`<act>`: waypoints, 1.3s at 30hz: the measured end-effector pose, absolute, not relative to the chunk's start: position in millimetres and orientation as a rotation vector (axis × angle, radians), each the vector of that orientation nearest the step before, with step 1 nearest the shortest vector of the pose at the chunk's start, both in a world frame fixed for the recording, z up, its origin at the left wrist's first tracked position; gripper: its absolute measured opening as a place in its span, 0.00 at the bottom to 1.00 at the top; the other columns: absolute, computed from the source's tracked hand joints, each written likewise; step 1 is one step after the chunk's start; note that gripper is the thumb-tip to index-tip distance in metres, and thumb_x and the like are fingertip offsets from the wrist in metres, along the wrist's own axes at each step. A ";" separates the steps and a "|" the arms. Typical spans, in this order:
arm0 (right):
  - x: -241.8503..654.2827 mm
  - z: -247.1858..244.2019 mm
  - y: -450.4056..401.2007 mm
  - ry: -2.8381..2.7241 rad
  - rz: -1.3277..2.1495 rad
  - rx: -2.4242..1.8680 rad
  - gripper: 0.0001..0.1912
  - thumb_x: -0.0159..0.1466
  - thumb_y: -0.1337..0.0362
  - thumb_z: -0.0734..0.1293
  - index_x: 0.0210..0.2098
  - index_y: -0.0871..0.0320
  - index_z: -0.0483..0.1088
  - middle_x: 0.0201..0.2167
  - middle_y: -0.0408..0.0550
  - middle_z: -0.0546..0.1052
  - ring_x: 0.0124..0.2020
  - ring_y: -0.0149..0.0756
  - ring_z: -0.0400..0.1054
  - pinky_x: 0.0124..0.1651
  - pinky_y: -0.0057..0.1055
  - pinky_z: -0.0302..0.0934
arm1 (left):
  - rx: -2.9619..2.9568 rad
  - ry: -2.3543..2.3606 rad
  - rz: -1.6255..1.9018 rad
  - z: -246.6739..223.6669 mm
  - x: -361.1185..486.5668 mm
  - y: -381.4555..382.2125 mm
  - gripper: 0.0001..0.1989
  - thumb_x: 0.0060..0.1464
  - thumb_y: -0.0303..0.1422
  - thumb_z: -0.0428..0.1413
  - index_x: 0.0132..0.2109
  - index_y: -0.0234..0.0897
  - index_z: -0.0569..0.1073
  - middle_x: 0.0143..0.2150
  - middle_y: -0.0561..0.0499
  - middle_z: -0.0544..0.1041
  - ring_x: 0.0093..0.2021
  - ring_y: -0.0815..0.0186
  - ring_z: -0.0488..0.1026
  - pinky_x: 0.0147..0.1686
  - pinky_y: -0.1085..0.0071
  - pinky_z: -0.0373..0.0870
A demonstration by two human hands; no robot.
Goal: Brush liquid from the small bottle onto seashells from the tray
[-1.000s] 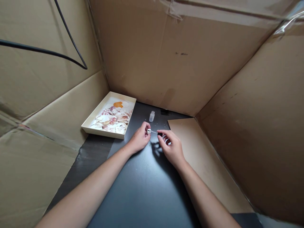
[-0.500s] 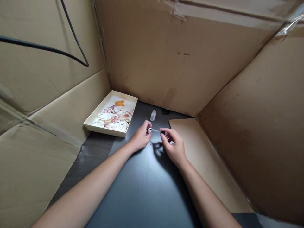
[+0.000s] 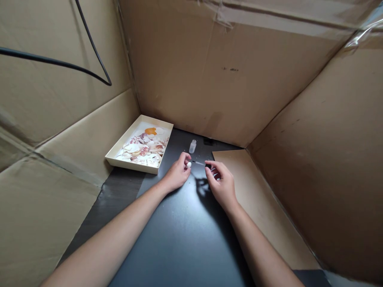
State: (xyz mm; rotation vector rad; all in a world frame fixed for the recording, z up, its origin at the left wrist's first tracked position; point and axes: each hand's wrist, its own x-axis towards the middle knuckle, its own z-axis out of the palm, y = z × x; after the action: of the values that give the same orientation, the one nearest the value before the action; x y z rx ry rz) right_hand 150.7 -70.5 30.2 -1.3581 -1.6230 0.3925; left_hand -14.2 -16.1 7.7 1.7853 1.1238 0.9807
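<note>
My left hand (image 3: 178,173) is closed, pinching a small white shell (image 3: 189,164) between thumb and fingers. Between the thumb and fingertips of my right hand (image 3: 221,181) is the black cap of a brush applicator (image 3: 199,162). Its thin, clear stem and dark tip point left toward the shell, with a small gap between them. Just beyond my hands, a small translucent bottle (image 3: 192,146) stands upright without a cap.
A shallow cream tray (image 3: 131,164) of assorted seashells sits at the back left. Along the right lies a flat cardboard sheet (image 3: 257,191) on the dark table (image 3: 167,239). Cardboard walls (image 3: 185,79) enclose the space, and a black cable (image 3: 60,61) hangs upper left.
The brush in my right hand has moved slightly right, away from the shell; its tip was touching or very near it before. My left hand has barely moved.
</note>
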 end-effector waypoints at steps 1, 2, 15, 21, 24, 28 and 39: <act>150.6 30.3 -70.5 -1.631 0.397 -1.341 0.11 0.63 0.63 0.64 0.43 0.56 0.74 0.33 0.45 0.72 0.26 0.28 0.64 0.29 0.25 0.61 | 1.783 1.120 0.982 7.7 -14.2 -16.1 0.14 0.51 0.21 0.49 0.44 0.39 0.59 0.34 0.56 0.63 0.31 0.71 0.64 0.35 0.73 0.62; 150.4 30.4 -70.6 -1.651 0.410 -1.323 0.11 0.64 0.63 0.63 0.44 0.56 0.74 0.33 0.45 0.72 0.26 0.28 0.64 0.29 0.25 0.61 | 1.781 1.117 0.985 7.6 -14.2 -16.0 0.14 0.51 0.21 0.49 0.44 0.39 0.59 0.34 0.55 0.63 0.31 0.71 0.64 0.35 0.73 0.62; 148.7 30.7 -72.5 -1.658 0.402 -1.353 0.10 0.63 0.64 0.64 0.43 0.55 0.74 0.32 0.44 0.71 0.25 0.27 0.63 0.28 0.24 0.61 | 1.778 1.120 0.983 6.0 -14.2 -15.3 0.13 0.52 0.22 0.50 0.44 0.39 0.60 0.34 0.56 0.64 0.30 0.71 0.65 0.34 0.73 0.63; 148.9 31.0 -71.5 -1.676 0.419 -1.355 0.11 0.64 0.64 0.64 0.44 0.55 0.74 0.33 0.45 0.72 0.25 0.28 0.64 0.29 0.25 0.61 | 1.786 1.117 0.981 6.6 -14.2 -16.0 0.13 0.52 0.22 0.50 0.44 0.39 0.60 0.33 0.56 0.64 0.30 0.71 0.64 0.34 0.73 0.62; 149.4 30.9 -71.1 -1.638 0.389 -1.375 0.11 0.63 0.63 0.64 0.44 0.56 0.74 0.33 0.45 0.72 0.25 0.28 0.64 0.29 0.25 0.61 | 1.789 1.122 0.982 5.8 -14.3 -15.7 0.13 0.52 0.22 0.50 0.44 0.39 0.60 0.33 0.56 0.64 0.30 0.71 0.64 0.34 0.73 0.62; 148.6 30.3 -71.5 -1.693 0.421 -1.335 0.11 0.64 0.64 0.63 0.44 0.55 0.74 0.33 0.45 0.72 0.26 0.28 0.65 0.29 0.25 0.61 | 1.787 1.120 0.987 5.6 -14.2 -15.8 0.14 0.52 0.22 0.50 0.45 0.39 0.60 0.34 0.55 0.65 0.31 0.71 0.65 0.34 0.73 0.63; 149.1 31.7 -72.0 -1.653 0.400 -1.394 0.12 0.64 0.63 0.63 0.44 0.56 0.74 0.34 0.46 0.72 0.26 0.29 0.64 0.30 0.26 0.62 | 1.791 1.131 0.971 8.2 -13.5 -16.3 0.12 0.51 0.24 0.50 0.43 0.39 0.62 0.31 0.57 0.64 0.28 0.71 0.63 0.32 0.74 0.61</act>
State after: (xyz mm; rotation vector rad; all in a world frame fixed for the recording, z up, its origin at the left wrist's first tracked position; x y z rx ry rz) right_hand 149.1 -72.0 31.7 -1.3944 -1.6529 0.3996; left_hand -13.5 -16.3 8.2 1.7909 1.1310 0.9714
